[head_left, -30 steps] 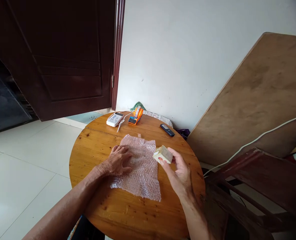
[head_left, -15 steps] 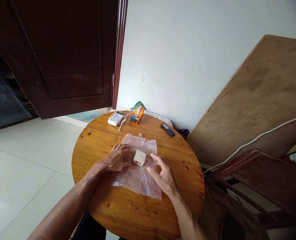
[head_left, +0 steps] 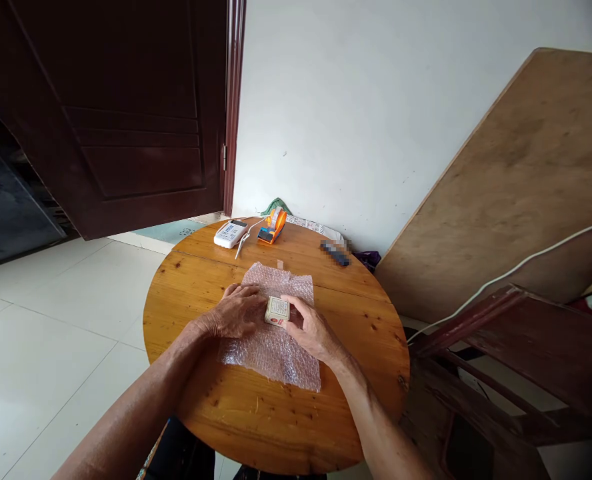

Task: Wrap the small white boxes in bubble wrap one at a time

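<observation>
A small cream cardboard box [head_left: 278, 309] with printed text and a red mark lies near the middle of a sheet of bubble wrap [head_left: 276, 360]. My right hand [head_left: 312, 328] has come in from the right, its fingers at the box's far right corner and its thumb at the near one, gripping the box between them. To the left, my left hand [head_left: 237, 312] rests palm down on the bubble wrap with its fingers spread. Its fingertips are close to the box's left side.
On the round wooden table [head_left: 211, 427], a white device with a cable [head_left: 230, 233] and an orange tape dispenser [head_left: 273, 228] stand at the back. A dark blurred object [head_left: 335, 253] lies at the back right. A wooden chair [head_left: 516, 347] stands to the right.
My right hand has moved left, from beside the box to contact with it, and its fingers have closed on it. My left hand stays on the bubble wrap. The view has shifted slightly.
</observation>
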Tool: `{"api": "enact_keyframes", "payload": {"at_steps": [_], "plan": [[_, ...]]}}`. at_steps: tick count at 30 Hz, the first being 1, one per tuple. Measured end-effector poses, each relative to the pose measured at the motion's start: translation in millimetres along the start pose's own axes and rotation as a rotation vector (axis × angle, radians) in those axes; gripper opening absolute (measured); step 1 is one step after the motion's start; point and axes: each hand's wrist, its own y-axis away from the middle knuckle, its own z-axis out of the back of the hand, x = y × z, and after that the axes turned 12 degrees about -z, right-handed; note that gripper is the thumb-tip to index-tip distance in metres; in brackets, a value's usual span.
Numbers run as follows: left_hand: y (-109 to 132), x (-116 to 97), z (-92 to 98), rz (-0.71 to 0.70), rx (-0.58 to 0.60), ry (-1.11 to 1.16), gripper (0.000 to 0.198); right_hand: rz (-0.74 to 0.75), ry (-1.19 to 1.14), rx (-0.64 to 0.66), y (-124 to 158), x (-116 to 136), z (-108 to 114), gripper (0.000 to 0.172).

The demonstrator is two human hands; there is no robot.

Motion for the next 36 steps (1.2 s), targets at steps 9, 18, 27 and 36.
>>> {"api": "enact_keyframes", "payload": {"at_steps": [9, 18, 27, 36], "plan": [[10, -23, 33.1, 0.1, 0.006, -0.051, 0.056, 0.059, 0.175, -0.107, 69, 26, 26, 0.055], [54, -89, 8.4, -0.031, 0.038, -0.181, 0.072, 0.304, 0.484, -0.271, 99, 27, -7, 0.027], [-7, -64, 17.1, 0.198, -0.303, -0.015, 0.009, 0.095, 0.185, -0.354, 26, 22, 28, 0.021], [-34, -44, 3.4, 0.416, -0.369, 0.34, 0.012, -0.102, -0.058, 0.029, -22, -11, 26, 0.044]]}}
